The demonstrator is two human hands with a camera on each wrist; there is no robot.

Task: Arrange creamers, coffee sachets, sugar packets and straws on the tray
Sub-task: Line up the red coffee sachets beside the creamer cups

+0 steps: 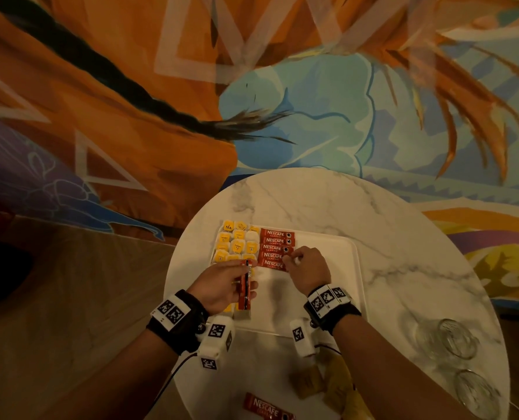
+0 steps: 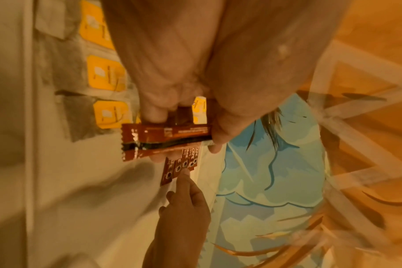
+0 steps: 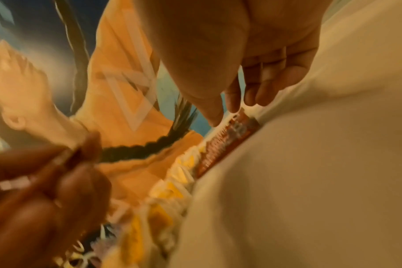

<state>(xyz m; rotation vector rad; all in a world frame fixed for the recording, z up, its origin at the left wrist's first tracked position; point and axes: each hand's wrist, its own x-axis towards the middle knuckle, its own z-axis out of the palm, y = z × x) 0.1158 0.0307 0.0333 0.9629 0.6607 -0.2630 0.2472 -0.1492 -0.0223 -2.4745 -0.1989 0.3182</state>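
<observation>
A white tray [image 1: 328,286] lies on a round marble table [image 1: 313,201]. Yellow-tagged packets [image 1: 237,244] fill the tray's left part. Beside them, several red coffee sachets [image 1: 276,248] lie stacked in a column. My left hand [image 1: 246,286] grips a few more red sachets [image 1: 243,294] over the tray's near left corner; in the left wrist view these held sachets [image 2: 165,139] sit between thumb and fingers. My right hand [image 1: 291,259] touches the right end of the lowest laid sachets, its fingertip [image 2: 186,171] resting on them. The right wrist view shows its fingers [image 3: 233,101] pointing down at a sachet's end [image 3: 236,127].
One loose red sachet [image 1: 267,410] lies at the table's near edge. Brown paper packets [image 1: 313,380] sit just right of it. Two clear glasses [image 1: 455,338] [image 1: 476,395] stand at the near right. A colourful mural wall rises behind the table.
</observation>
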